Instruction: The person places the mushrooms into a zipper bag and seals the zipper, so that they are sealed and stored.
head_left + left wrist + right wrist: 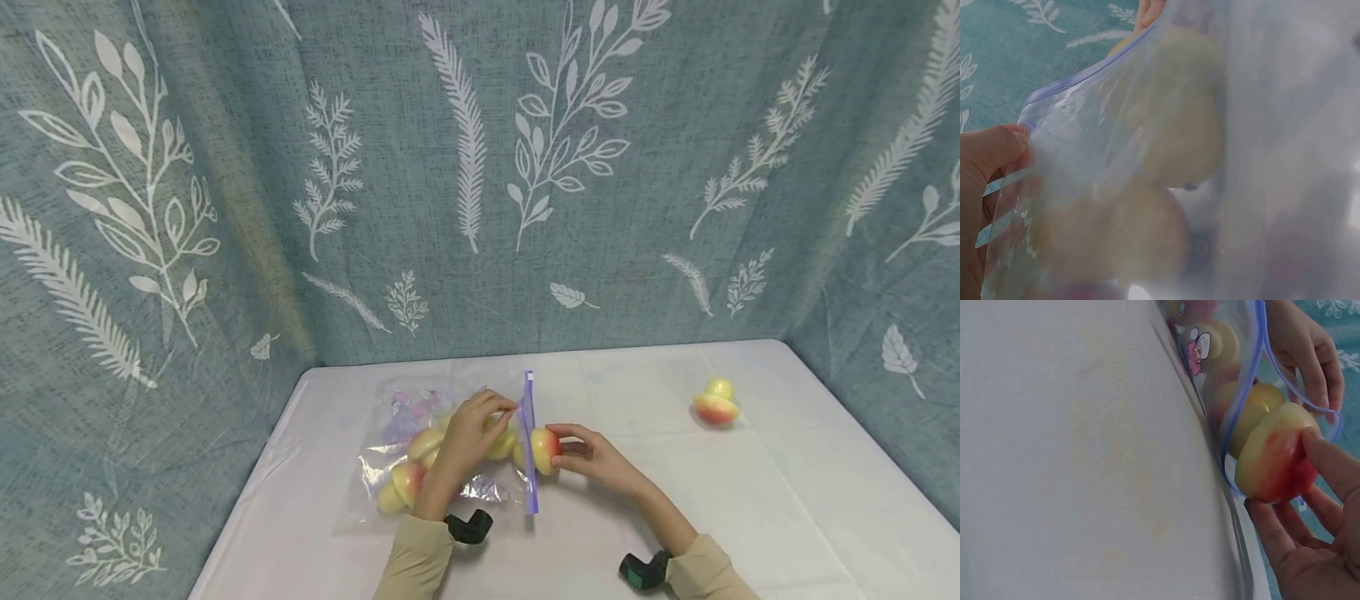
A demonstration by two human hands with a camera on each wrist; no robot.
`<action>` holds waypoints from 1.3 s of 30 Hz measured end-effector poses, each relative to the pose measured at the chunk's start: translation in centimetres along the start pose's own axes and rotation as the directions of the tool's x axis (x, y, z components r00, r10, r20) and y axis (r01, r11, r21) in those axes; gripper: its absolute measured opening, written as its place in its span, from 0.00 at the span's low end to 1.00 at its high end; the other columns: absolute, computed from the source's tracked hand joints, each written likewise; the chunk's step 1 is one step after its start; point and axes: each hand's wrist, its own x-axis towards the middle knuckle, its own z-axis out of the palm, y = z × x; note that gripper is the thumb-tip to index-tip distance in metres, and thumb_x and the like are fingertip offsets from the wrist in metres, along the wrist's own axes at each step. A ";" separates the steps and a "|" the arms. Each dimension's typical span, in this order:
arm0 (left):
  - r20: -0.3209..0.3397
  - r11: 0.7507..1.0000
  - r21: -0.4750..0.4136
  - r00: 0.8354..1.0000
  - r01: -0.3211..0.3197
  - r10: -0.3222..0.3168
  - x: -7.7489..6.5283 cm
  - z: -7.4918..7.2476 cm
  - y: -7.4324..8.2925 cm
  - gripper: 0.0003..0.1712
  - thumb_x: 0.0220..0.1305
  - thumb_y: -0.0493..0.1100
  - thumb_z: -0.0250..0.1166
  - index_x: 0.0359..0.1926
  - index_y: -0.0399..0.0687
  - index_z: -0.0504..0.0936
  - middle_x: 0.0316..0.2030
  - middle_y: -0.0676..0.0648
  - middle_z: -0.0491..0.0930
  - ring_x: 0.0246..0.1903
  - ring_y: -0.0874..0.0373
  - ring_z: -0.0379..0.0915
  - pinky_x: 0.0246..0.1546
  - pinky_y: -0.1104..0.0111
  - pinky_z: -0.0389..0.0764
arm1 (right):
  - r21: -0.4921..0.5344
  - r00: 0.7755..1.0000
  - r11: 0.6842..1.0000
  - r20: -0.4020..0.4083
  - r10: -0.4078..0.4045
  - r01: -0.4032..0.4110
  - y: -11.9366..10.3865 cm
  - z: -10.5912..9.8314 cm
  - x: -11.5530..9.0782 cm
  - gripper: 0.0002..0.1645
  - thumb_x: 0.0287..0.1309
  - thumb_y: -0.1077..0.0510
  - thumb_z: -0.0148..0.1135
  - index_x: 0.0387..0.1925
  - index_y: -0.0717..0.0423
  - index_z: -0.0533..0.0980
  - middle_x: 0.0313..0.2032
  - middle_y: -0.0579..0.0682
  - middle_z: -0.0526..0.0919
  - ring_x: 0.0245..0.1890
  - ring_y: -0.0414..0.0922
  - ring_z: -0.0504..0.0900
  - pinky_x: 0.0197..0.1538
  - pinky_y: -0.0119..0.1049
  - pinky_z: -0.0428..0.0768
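A clear zip bag (480,487) with a purple zip edge lies on the table, its mouth towards the right. Inside are several yellow-and-red fruit-like pieces (408,482). My left hand (468,433) reaches over the bag and pinches the rim of its mouth between thumb and fingers, as the left wrist view also shows. In my right hand (592,458) is a shiny yellow-and-red peach-like piece (1279,456), gripped between thumb and fingertips. It sits at the open mouth, its rounder yellow part (1250,425) inside the purple rim (1244,406).
Another yellow-and-red piece (717,403) with a round yellow knob stands at the right of the white table (637,379). A blue-green leaf-patterned curtain (480,167) hangs behind and along both sides. Black wrist devices (469,527) sit at both sleeves.
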 end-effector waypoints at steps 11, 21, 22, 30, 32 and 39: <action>0.007 1.000 -0.020 1.000 0.002 -0.002 0.1 0.0 -0.1 0.05 0.60 0.38 0.63 0.37 0.49 0.83 0.35 0.54 0.81 0.40 0.60 0.76 0.61 0.62 0.68 | 0.005 0.999 1.000 0.029 0.020 -0.020 0.0 0.5 0.5 0.32 0.58 0.58 0.61 0.62 0.63 0.64 0.60 0.62 0.69 0.56 0.59 0.72 0.58 0.33 0.74; 0.022 1.000 -0.023 1.000 0.017 -0.016 0.1 0.0 0.0 0.05 0.62 0.40 0.61 0.38 0.49 0.83 0.35 0.54 0.81 0.41 0.60 0.76 0.62 0.59 0.67 | -0.082 0.999 0.996 -0.027 0.042 -0.044 -0.4 0.8 0.7 0.31 0.56 0.54 0.64 0.59 0.58 0.69 0.56 0.56 0.75 0.51 0.51 0.76 0.54 0.34 0.75; 0.026 1.000 -0.023 1.000 0.019 -0.018 0.1 0.0 0.0 0.05 0.62 0.40 0.61 0.38 0.49 0.83 0.36 0.54 0.81 0.41 0.60 0.77 0.62 0.58 0.67 | -0.081 0.998 0.996 -0.033 0.047 -0.050 -0.4 0.9 0.8 0.30 0.55 0.53 0.64 0.59 0.58 0.69 0.55 0.56 0.75 0.51 0.50 0.77 0.54 0.33 0.76; 0.041 0.999 -0.019 0.998 0.037 -0.036 0.0 0.0 0.1 0.06 0.62 0.40 0.61 0.39 0.50 0.83 0.36 0.55 0.81 0.41 0.60 0.77 0.62 0.60 0.66 | -0.057 0.996 0.997 -0.069 0.049 -0.053 -0.6 1.4 1.1 0.25 0.57 0.61 0.62 0.56 0.64 0.70 0.52 0.62 0.76 0.49 0.55 0.78 0.49 0.31 0.78; 0.044 0.999 -0.009 0.998 0.043 -0.043 0.0 0.0 0.2 0.06 0.62 0.41 0.61 0.39 0.50 0.83 0.36 0.56 0.81 0.42 0.60 0.77 0.62 0.62 0.66 | -0.041 0.996 0.998 -0.079 0.051 -0.054 -1.4 1.5 1.0 0.23 0.57 0.63 0.62 0.53 0.66 0.71 0.50 0.63 0.77 0.47 0.55 0.79 0.47 0.30 0.78; 0.049 0.999 0.003 0.998 0.044 -0.044 0.0 0.0 0.2 0.06 0.62 0.41 0.61 0.39 0.50 0.83 0.36 0.55 0.81 0.42 0.60 0.77 0.63 0.65 0.65 | -0.043 0.993 0.997 -0.107 0.053 -0.057 -3.5 1.8 0.8 0.17 0.54 0.66 0.62 0.46 0.68 0.74 0.40 0.61 0.79 0.40 0.43 0.78 0.46 0.27 0.78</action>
